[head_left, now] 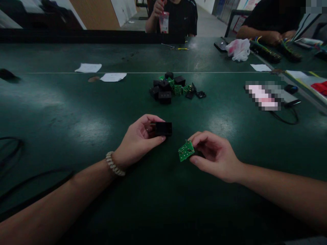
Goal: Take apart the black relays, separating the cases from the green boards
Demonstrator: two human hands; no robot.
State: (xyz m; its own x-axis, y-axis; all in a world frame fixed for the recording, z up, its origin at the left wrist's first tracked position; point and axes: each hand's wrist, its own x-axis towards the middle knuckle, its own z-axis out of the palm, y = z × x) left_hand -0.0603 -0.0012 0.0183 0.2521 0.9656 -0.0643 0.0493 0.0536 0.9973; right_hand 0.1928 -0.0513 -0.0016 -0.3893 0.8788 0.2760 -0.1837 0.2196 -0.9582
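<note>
Between the thumb and fingers of my left hand (140, 137) is a small black box (164, 129), held above the green table (133, 211). My right hand (216, 154) pinches a green circuit board (186, 150) by its right edge; solder points show on its face. The board is lower and to the right of the box, and the two are apart. Farther back lies a pile of black boxes (165, 97) and small green boards (177, 89), with loose black pieces (201, 94) at its right side.
White papers (113, 77) lie at back left. Black cables (35, 177) run along the left. At back right are a plastic bag (238, 49), a dark device with a cable (283, 95) and wired parts. Two people sit across the table, one holding a drink pouch (164, 22).
</note>
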